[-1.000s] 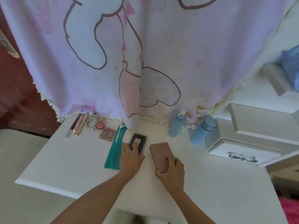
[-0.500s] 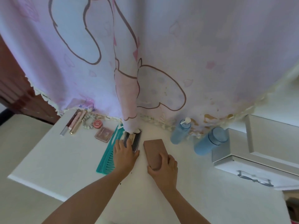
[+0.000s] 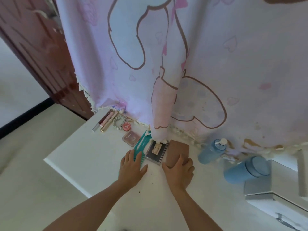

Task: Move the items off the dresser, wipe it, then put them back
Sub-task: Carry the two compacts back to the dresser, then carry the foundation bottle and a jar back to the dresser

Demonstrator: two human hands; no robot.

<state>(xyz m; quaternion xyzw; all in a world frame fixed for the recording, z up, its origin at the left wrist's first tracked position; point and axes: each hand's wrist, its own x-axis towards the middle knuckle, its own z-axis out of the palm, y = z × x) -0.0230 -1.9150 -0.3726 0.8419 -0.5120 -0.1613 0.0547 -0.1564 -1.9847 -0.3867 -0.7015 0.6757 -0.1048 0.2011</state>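
Placement seems the step: your right hand (image 3: 180, 167) grips the brown box (image 3: 178, 150) just beside the black case (image 3: 155, 151) at the back of the tabletop (image 3: 93, 157); your left hand (image 3: 132, 166) lies flat on the teal comb (image 3: 141, 145). Next, release both squarely.

The white dresser top (image 3: 93, 164) is carrying a row of items. A teal comb (image 3: 141, 145) is lying mid-row. Left of the comb, a pink compact (image 3: 131, 138), a round red tin (image 3: 126, 126), a scrunchie (image 3: 119, 122) and, furthest, cosmetic tubes (image 3: 104, 120) are lying. Right of the comb, a dark clear-lidded case (image 3: 155, 151) is sitting just beside it, then a brown box (image 3: 177, 151), a blue pump bottle (image 3: 210, 151), a blue jar (image 3: 245, 169) and a white drawer box (image 3: 266, 189).
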